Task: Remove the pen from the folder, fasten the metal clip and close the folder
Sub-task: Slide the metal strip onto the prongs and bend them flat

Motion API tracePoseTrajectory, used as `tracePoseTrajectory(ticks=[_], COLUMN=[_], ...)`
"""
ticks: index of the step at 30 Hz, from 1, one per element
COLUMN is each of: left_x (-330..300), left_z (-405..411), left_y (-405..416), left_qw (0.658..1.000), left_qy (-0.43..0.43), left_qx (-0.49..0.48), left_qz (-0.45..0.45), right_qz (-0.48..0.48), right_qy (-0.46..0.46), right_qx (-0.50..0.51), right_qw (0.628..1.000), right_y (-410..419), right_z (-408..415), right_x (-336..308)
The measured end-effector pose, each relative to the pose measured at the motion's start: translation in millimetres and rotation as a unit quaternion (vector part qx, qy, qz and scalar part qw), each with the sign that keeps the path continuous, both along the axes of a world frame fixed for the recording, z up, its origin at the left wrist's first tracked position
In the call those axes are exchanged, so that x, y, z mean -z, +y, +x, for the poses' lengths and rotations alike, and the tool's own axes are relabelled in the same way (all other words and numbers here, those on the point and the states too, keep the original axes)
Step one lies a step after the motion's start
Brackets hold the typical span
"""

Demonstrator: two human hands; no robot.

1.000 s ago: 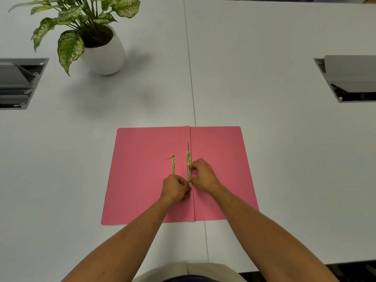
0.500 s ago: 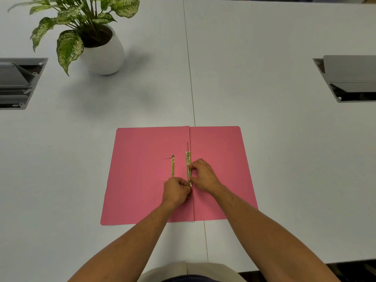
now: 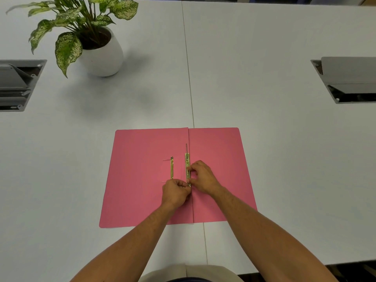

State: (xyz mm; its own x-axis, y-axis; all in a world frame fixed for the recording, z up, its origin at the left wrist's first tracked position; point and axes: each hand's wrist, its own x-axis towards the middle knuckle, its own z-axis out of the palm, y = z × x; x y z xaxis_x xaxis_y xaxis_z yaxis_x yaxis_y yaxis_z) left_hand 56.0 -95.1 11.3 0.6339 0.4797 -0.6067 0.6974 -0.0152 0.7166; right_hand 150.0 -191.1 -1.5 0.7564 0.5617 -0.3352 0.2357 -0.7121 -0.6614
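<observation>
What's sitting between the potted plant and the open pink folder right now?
Nothing: in the head view only bare white table lies between the potted plant and the pink folder, apart from the plant's soft shadow.

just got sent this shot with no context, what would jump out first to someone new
The open pink folder lies flat on the white table, close to the near edge. Over its spine, the left hand and right hand pinch at a brass metal clip. A leafy potted plant stands at the far left.
</observation>
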Motion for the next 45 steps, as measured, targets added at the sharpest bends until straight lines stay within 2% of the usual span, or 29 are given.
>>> tracePoseTrajectory(ticks=[15,28,33,37,41,45], left_x=[4.4,5.0,5.1,5.5,1.3,3.3], left_z=[-4.8,-5.8,-6.9,-13.9,-26.0,-31.0], left_y=[-5.2,-3.5,-2.1,9.3,35.1,66.0], left_qw=[1.0,0.992,0.992,0.993,0.988,0.974], left_qy=[-0.022,-0.039,-0.044,-0.054,-0.056,-0.039], left_qx=[0.008,0.071,0.079,0.089,0.065,-0.019], left_qz=[0.001,0.092,0.091,0.053,0.127,0.222], right_qz=[0.008,0.017,0.018,0.028,0.027,0.056], right_qy=[-0.011,-0.021,-0.02,-0.021,-0.017,0.003], right_qx=[0.002,0.01,0.017,0.033,0.041,0.084], right_qw=[1.0,1.0,0.999,0.999,0.999,0.995], right_y=[-0.8,-1.8,-1.5,-2.5,-4.7,-1.3], right_z=[-3.0,-8.2,-9.5,-12.4,-21.7,-31.9], right_x=[1.6,-0.2,-0.3,-0.9,-2.4,-8.0])
